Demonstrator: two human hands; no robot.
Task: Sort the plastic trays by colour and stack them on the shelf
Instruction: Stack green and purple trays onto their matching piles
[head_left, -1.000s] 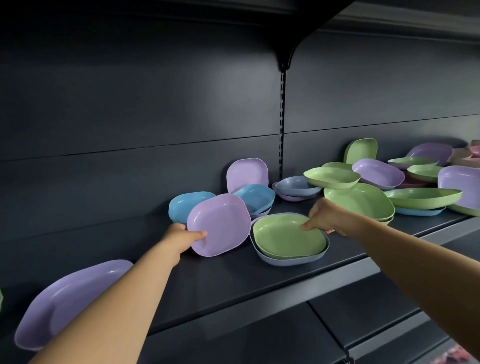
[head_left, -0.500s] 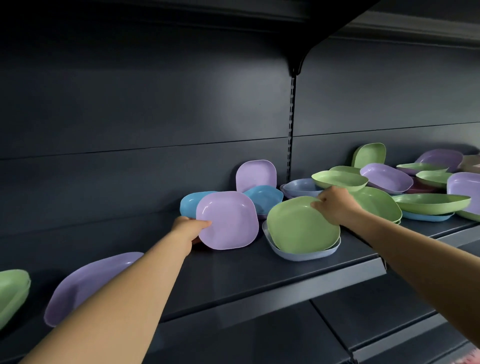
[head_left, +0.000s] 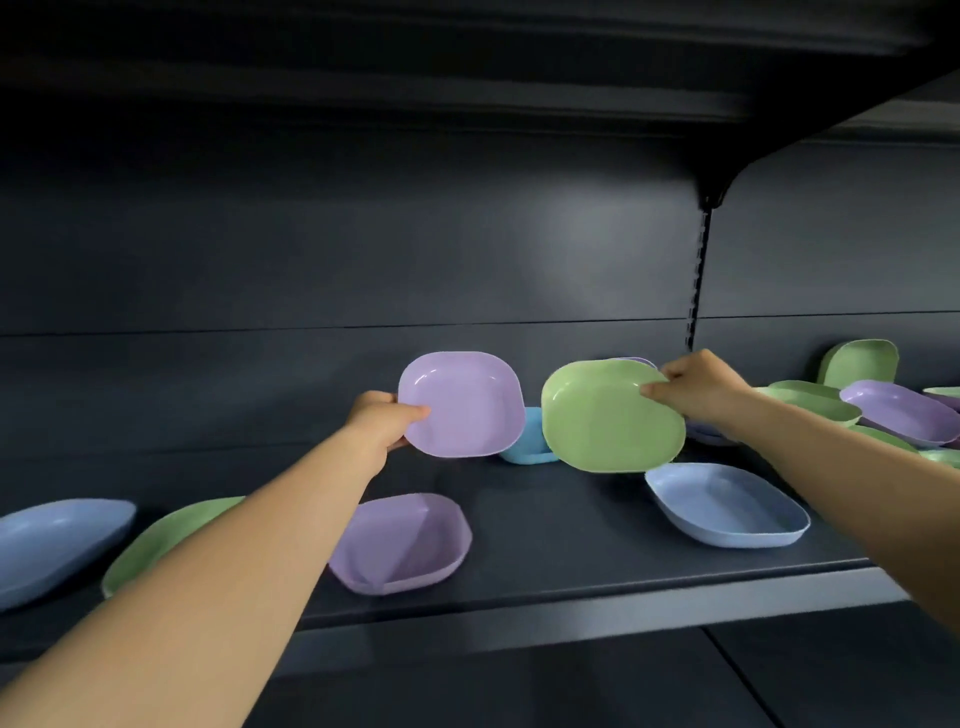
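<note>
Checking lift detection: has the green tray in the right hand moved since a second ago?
Yes. The green tray has been lifted out of the blue-grey tray, which remains on the shelf.

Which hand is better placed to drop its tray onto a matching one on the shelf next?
Left. The left hand holds a purple tray almost directly above the purple tray on the shelf; the right hand's green tray hangs over a blue tray.

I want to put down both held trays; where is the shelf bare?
Bare shelf lies between the purple tray lying flat and the pale blue tray, below the raised trays. Another dark free strip runs behind the purple one, along the back wall. The right end is crowded with green and purple trays.
</note>
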